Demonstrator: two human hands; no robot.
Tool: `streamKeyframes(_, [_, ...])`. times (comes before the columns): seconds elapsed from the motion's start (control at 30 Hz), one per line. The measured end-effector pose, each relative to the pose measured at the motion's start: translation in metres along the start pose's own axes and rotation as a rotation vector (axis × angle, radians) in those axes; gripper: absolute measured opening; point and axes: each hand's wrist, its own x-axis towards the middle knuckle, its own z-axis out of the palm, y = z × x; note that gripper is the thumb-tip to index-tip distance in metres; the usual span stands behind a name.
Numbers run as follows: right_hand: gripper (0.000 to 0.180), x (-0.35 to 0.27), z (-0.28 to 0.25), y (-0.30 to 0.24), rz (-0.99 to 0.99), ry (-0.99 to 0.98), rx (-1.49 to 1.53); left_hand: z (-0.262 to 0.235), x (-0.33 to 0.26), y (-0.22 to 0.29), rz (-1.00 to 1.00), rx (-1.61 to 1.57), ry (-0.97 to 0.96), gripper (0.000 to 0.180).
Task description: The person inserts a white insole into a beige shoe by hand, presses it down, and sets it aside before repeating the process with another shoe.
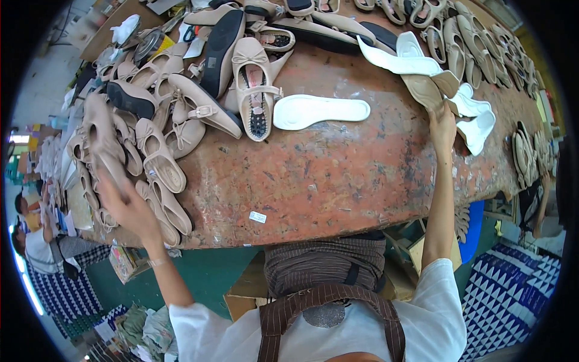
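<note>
My left hand (126,205) reaches to the left edge of the worn reddish table (338,175) and lies on a beige flat shoe (102,145) in a heap of beige shoes (157,120); the fingers are spread over it. My right hand (442,127) stretches to the right side and grips a tan insole (429,90) at the edge of a stack of white insoles (476,120). One white insole (319,110) lies alone mid-table.
More beige shoes (476,48) line the far and right rim. A small white label (257,216) lies near the front edge. Cardboard boxes (422,247) and patterned fabric (512,289) sit below. Another person (36,241) sits at the far left.
</note>
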Motion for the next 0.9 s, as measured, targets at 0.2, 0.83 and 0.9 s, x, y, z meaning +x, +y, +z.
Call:
streamKeyframes(0.2, [0.054, -0.018, -0.026, -0.038, 0.100, -0.322, 0.476, 0.079, 0.004, 0.116, -0.142, -0.403, -0.525, 0.044])
streamKeyframes(0.83, [0.068, -0.159, -0.088, -0.070, 0.558, -0.957, 2.114, 0.033, -0.095, 0.139, 0.165, -0.529, -0.899, 0.039])
streamKeyframes(0.9, [0.072, -0.160, -0.103, -0.081, 0.606, -0.866, 2.089, 0.023, -0.091, 0.159, 0.185, -0.441, -0.798, 0.049])
